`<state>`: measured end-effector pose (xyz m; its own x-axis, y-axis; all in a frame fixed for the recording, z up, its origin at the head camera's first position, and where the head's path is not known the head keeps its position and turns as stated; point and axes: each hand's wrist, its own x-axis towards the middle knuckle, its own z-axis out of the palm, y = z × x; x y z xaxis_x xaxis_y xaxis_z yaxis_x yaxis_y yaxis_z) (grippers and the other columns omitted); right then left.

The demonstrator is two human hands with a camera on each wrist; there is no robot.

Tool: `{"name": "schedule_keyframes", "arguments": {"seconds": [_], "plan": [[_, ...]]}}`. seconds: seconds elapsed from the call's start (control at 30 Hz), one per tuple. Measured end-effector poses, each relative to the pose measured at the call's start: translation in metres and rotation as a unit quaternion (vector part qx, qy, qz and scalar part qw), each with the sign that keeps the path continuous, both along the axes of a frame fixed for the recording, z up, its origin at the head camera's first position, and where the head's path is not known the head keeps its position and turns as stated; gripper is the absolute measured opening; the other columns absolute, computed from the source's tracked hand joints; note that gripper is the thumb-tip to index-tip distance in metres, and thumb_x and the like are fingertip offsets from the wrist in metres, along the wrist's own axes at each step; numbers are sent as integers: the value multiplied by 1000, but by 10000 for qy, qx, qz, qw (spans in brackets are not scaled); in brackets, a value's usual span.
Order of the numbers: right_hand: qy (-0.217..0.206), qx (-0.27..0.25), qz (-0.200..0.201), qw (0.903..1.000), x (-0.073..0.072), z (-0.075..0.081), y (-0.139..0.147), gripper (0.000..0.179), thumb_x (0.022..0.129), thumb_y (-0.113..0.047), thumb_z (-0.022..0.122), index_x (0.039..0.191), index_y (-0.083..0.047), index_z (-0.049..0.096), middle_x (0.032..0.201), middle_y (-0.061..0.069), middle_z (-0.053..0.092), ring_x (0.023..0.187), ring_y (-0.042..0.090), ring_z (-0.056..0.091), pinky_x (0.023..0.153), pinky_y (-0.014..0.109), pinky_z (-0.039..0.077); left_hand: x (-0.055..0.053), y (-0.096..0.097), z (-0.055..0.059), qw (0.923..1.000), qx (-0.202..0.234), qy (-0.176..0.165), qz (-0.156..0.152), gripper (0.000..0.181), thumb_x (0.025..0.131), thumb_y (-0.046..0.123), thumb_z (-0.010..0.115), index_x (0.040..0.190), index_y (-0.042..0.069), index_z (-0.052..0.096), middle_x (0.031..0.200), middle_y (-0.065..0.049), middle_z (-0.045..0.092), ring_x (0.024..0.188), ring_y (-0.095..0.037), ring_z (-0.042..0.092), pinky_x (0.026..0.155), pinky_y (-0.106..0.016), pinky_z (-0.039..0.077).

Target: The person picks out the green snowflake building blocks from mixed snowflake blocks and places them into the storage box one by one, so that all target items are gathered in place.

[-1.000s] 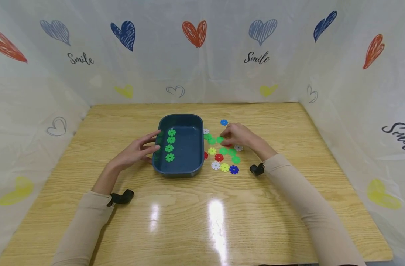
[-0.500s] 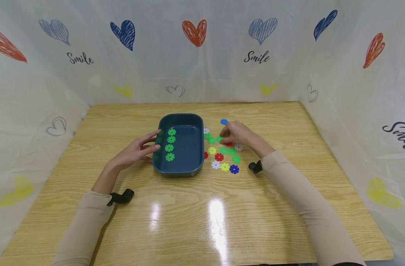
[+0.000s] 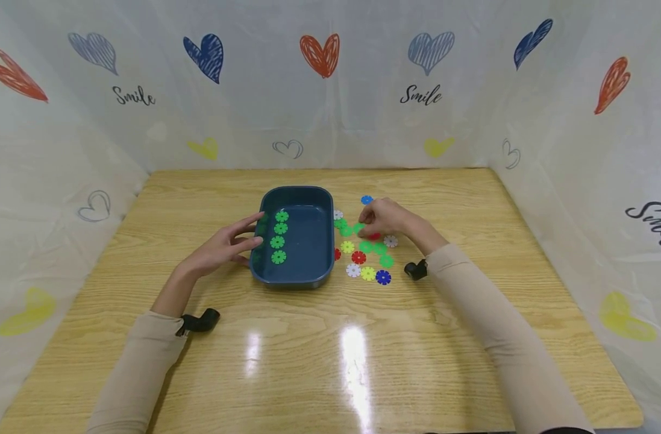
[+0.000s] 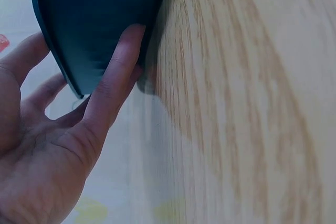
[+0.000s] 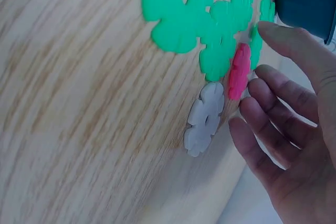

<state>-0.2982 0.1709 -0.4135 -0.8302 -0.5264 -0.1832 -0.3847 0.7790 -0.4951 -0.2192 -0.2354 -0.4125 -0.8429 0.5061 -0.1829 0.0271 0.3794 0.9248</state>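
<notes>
My left hand (image 3: 219, 246) rests against the left side of a dark blue plastic tub (image 3: 319, 278), fingers spread. In the left wrist view, the thumb (image 4: 113, 80) lies along the tub's outer wall. Inside the tub, several green snowflake discs (image 3: 277, 242) line up in a column. My right hand (image 3: 387, 218) is over the loose discs, right of the tub. Its thumb (image 5: 286, 40) and index fingertip pinch the edges of a green snowflake disc (image 5: 255, 48). Just beside the fingers are a red disc (image 5: 240, 72) and a white disc (image 5: 205, 119).
Several more discs lie on the wooden table (image 3: 287, 349) near the tub: yellow (image 3: 368, 273), dark blue (image 3: 383, 277), red (image 3: 358, 257) and green (image 3: 386, 261). A light blue disc (image 3: 366, 199) is farther back. A white curtain (image 3: 363, 120) with hearts surrounds the table.
My right hand has shifted slightly over the same green disc, its fingers adjusting at the edges. The left hand and the tub stay put.
</notes>
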Motion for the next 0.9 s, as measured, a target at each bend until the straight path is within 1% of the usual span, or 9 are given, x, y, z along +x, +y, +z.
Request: {"name": "schedule_keyframes", "arguments": {"seconds": [0.1, 0.2, 0.33, 0.43, 0.67, 0.8, 0.9], "plan": [[184, 183, 128, 9996, 0, 2, -2, 35, 84, -31, 78, 108, -7, 72, 105, 6, 71, 96, 19, 65, 88, 36, 55, -1, 0, 0, 10000, -21, 11, 6, 68, 101, 32, 55, 158, 27, 19, 160, -16, 23, 135, -43, 44, 81, -40, 60], [357, 483, 259, 9979, 0, 4, -5, 34, 85, -32, 76, 108, -7, 72, 106, 6, 71, 96, 19, 65, 89, 37, 55, -1, 0, 0, 10000, -31, 20, -1, 68, 101, 32, 55, 158, 27, 19, 161, -16, 23, 135, -43, 44, 80, -40, 60], [582, 898, 417, 9934, -1, 5, -9, 36, 82, -34, 75, 106, -8, 72, 102, 4, 71, 92, 18, 64, 85, 36, 55, 0, 0, 0, 10000, -32, 8, 5, 67, 101, 32, 55, 158, 27, 19, 161, -16, 22, 135, -44, 44, 79, -40, 60], [735, 1022, 500, 9908, -1, 5, -10, 38, 79, -35, 76, 105, -8, 72, 99, 4, 71, 89, 18, 64, 83, 35, 56, 0, 1, 0, 10000, -37, -3, 9, 67, 101, 33, 55, 158, 27, 19, 161, -16, 22, 134, -44, 44, 79, -40, 60], [1020, 792, 643, 9895, -1, -2, -5, 40, 77, -37, 73, 103, -7, 73, 99, 4, 72, 87, 17, 65, 81, 35, 56, 0, 1, 0, 10000, -31, -1, -6, 68, 101, 32, 56, 158, 27, 20, 161, -16, 22, 134, -44, 45, 79, -40, 60], [1103, 647, 618, 9899, -1, -4, -2, 38, 76, -39, 73, 99, -10, 73, 96, 2, 71, 85, 16, 65, 78, 33, 56, 0, 1, 0, 10000, -30, 0, -2, 67, 101, 32, 56, 158, 27, 20, 160, -16, 23, 133, -44, 46, 79, -40, 61], [1078, 580, 546, 9910, -1, -4, -1, 36, 76, -40, 74, 98, -12, 73, 95, 1, 71, 84, 15, 64, 78, 33, 56, 0, 1, 0, 10000, -31, -5, 5, 67, 101, 32, 56, 158, 27, 20, 160, -16, 24, 133, -44, 46, 79, -40, 61]]}}
